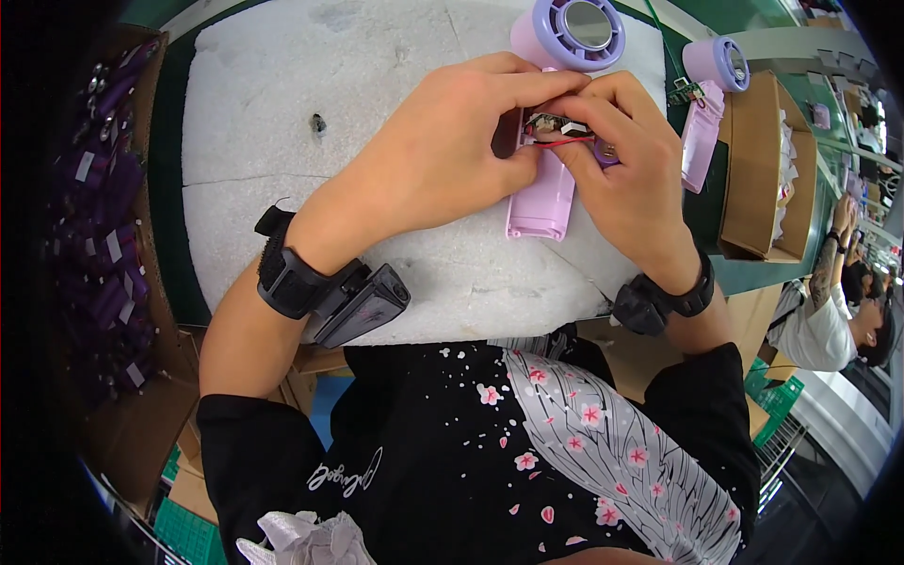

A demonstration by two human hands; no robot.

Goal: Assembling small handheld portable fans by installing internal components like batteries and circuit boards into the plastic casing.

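A lilac handheld fan with a round head point(586, 26) and an opened pink handle point(541, 209) lies on the white foam board. My left hand point(452, 141) is closed around the handle's upper part, fingertips and thumb on its edges. Inside the handle, a small circuit board point(544, 124) with a red wire point(563, 142) shows between my hands. My right hand point(633, 155) is closed from the other side, its fingers bent over the board. A purple cylindrical battery point(605, 153) peeks out beneath those fingers, mostly hidden by them.
Another fan point(711, 66) with its pink handle part point(702, 141) and a loose green board point(685, 91) sits at the right. Beside it stands a cardboard box point(767, 169) with white pieces. A carton of purple batteries point(104, 226) is at left. A person point(819, 320) sits at far right.
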